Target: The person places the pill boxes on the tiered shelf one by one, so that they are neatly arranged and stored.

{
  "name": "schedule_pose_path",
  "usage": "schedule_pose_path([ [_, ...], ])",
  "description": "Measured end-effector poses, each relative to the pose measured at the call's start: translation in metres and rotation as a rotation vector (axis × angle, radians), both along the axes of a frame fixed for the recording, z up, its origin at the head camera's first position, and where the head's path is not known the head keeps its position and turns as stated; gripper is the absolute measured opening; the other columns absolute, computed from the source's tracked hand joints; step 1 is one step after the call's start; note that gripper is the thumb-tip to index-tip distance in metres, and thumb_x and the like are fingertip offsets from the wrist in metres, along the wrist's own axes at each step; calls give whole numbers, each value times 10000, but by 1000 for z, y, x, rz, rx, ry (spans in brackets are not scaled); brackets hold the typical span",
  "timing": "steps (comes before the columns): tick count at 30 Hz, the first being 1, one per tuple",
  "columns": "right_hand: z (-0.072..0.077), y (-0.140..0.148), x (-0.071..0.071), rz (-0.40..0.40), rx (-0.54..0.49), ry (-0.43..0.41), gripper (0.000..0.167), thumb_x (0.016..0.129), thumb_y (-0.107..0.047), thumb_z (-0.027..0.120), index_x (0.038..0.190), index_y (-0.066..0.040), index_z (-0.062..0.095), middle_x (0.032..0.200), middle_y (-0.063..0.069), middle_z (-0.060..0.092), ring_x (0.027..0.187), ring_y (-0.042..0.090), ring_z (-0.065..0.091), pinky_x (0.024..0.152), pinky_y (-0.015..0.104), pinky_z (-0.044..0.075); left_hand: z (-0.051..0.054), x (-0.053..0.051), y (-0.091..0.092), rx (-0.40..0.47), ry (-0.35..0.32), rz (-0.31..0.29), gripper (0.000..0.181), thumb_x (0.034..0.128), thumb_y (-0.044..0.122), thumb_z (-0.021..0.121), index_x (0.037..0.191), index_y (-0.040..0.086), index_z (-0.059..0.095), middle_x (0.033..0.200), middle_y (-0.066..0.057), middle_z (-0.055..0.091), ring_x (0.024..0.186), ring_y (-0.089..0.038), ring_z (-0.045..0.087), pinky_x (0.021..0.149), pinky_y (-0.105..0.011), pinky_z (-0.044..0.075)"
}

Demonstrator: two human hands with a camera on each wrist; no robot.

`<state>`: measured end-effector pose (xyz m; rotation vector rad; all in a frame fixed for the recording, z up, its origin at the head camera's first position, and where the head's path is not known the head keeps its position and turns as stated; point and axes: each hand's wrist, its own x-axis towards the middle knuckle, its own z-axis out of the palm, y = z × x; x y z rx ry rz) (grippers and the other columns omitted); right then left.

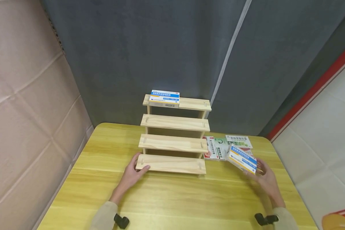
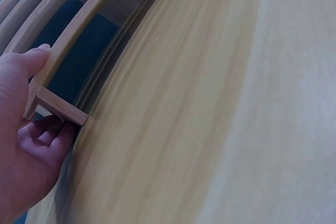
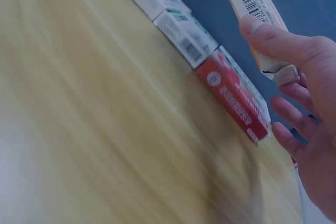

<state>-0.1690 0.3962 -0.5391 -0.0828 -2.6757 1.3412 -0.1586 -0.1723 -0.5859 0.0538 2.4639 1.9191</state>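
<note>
A wooden rack with several stepped shelves stands on the table. My left hand grips the left end of its lowest shelf, thumb on top; in the left wrist view the hand has its fingers below the shelf. My right hand holds a white, blue and orange box by its right end, raised and tilted. The right wrist view shows the hand pinching this box above other boxes. A similar box lies on the left of the top shelf.
Right of the rack, several boxes lie on the table: a red and white one, a green and white one, and a white one at the back. In the right wrist view a red box is nearest the hand. A grey curtain hangs behind.
</note>
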Motion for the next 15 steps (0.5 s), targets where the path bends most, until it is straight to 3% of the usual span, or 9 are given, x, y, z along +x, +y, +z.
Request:
schedule_pose_path([
  [3,6,-5,-2,2,-3,2,826,847,-199,845,1507,7,393,1263,-111,553,1036,-158,485,837,58,465,0,1,0,-2,0,0,865,927,284,759,1600,126,240,1352,-184,627,996,-161,681,805,-240,586],
  [9,15,-14,-11,14,16,7,847,857,-201,836,1533,-5,364,1402,232,537,993,-186,481,791,64,491,1,1,0,7,-1,-2,870,929,272,757,1602,118,229,1347,-191,625,984,-171,681,793,-248,593],
  [15,24,-23,-20,-13,-4,60,838,862,-188,830,1544,-35,369,1418,193,541,1045,-159,490,837,58,465,1,1,0,4,2,6,854,930,281,755,1599,137,244,1343,-185,629,1009,-203,680,798,-246,588],
])
